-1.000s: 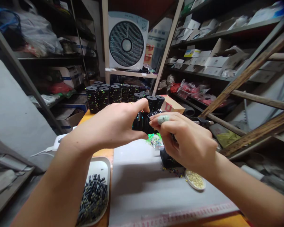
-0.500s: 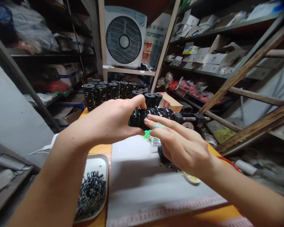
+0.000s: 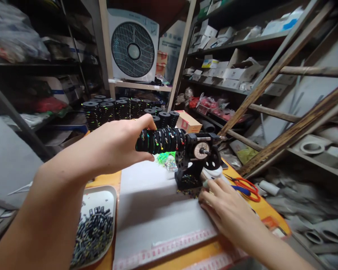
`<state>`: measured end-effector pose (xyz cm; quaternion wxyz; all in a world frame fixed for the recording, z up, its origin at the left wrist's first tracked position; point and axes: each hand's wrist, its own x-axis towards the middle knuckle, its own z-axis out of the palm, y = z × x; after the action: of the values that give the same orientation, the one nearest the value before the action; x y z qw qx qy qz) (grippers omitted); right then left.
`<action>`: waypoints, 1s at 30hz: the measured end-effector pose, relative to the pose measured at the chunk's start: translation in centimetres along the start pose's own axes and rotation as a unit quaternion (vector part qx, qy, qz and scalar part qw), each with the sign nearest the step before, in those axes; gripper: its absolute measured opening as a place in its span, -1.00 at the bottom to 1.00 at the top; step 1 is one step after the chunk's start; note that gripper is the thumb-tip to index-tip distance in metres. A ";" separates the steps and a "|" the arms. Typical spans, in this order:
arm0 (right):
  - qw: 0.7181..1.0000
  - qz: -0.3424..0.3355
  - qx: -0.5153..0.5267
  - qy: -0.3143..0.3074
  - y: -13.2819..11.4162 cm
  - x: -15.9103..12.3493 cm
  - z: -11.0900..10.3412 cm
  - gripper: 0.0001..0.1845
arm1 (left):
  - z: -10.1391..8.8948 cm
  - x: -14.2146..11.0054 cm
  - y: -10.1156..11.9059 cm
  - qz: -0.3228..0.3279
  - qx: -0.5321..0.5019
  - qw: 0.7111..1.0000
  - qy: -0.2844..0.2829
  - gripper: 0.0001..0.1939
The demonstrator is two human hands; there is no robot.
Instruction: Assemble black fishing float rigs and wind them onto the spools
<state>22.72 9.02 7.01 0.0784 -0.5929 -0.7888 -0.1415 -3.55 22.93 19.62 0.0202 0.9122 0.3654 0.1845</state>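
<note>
My left hand is wrapped round the left end of a black spool, wound in rings with small coloured beads along them. The spool lies level on a black geared winder with a round pale dial. Low on the right, my right hand rests at the white board's edge, just below the winder's base. Its fingers are curled down with the tips pressed together; what they hold, if anything, is hidden. Tiny coloured beads lie scattered between that hand and the winder.
A white tray of small black parts stands at the left. Behind are several upright spools, a cardboard box and a box fan. Red-handled pliers lie at the right, near a wooden ladder.
My right hand has left the spool and moved down and right to the board's edge. My left hand still grips the spool. The view has turned right, showing the winder and pliers.
</note>
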 end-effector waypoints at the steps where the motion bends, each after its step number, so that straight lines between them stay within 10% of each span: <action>1: 1.000 0.005 -0.012 0.005 0.0 -0.3 0.5 -0.82 | 0.0 0.0 0.1 -0.008 -0.003 1.000 -0.005 -0.49; 23: 0.987 -0.017 0.108 0.118 0.4 -2.9 4.0 -0.81 | -1.7 -1.1 -0.6 0.015 -0.029 0.999 -0.005 -0.21; 30: 0.989 0.076 0.045 0.122 -0.1 -3.6 3.4 -0.87 | -0.9 -2.3 -1.4 -0.026 -0.011 0.999 -0.018 -0.22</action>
<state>23.76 6.82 2.72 0.2110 -0.6253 -0.7317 -0.1704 -6.34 22.29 19.50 0.0418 0.9055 0.3861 0.1712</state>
